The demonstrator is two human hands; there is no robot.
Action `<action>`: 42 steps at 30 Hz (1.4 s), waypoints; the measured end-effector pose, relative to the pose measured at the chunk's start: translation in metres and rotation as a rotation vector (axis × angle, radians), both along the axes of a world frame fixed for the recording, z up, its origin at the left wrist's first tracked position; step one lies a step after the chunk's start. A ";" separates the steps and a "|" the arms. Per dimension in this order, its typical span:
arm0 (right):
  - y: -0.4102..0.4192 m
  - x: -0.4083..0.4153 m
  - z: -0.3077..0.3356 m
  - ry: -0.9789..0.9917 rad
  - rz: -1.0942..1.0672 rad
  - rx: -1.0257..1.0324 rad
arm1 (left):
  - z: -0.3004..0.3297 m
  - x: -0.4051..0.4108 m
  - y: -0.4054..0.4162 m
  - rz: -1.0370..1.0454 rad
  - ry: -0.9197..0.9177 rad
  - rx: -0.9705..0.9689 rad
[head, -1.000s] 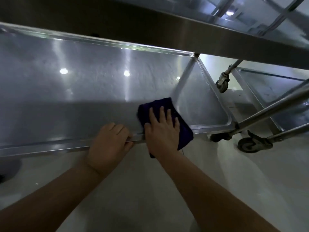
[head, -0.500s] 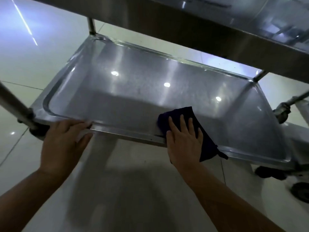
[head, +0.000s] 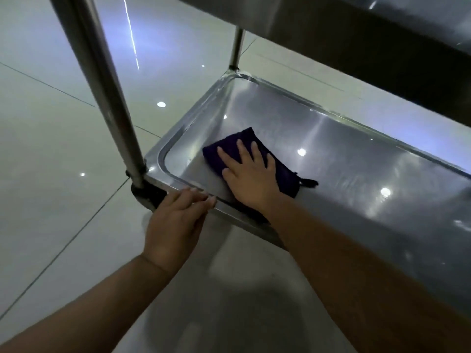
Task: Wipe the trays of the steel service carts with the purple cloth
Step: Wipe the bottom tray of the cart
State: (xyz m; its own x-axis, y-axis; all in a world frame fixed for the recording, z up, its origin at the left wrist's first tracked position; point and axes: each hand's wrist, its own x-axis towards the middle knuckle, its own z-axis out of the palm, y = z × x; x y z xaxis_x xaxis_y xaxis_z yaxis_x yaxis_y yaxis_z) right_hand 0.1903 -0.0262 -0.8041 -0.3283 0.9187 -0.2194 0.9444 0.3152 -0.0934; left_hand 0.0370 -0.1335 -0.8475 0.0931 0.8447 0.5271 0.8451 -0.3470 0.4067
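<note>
Steel lower tray (head: 356,159) of service cart, shallow, rounded corners, seen from above. Dark purple folded cloth (head: 283,171) lies flat inside tray near its left end. Right hand (head: 248,174) presses cloth down, fingers (head: 240,149) straight and spread. Left hand (head: 175,220) rests on tray's near rim beside corner, fingers extended together over edge, holding nothing. Upright steel cart post (head: 102,80) rises from that corner. Glossy pale tiled floor (head: 51,149) below; upper tray's underside (head: 382,54) overhead.
</note>
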 end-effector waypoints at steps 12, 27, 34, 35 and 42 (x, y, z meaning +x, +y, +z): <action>0.097 -0.057 0.005 0.006 -0.109 -0.039 | -0.018 -0.013 0.009 -0.087 -0.096 0.071; 0.009 -0.005 -0.001 0.084 0.488 -0.069 | -0.031 -0.021 0.010 -0.127 0.154 0.121; -0.028 0.077 0.008 0.074 0.353 -0.117 | -0.037 -0.013 0.010 -0.089 0.040 0.131; -0.026 0.076 0.009 0.055 0.352 -0.103 | -0.038 -0.011 0.011 -0.085 0.024 0.135; 0.060 -0.002 0.001 -0.045 0.170 0.060 | -0.037 -0.013 0.012 -0.097 0.037 0.148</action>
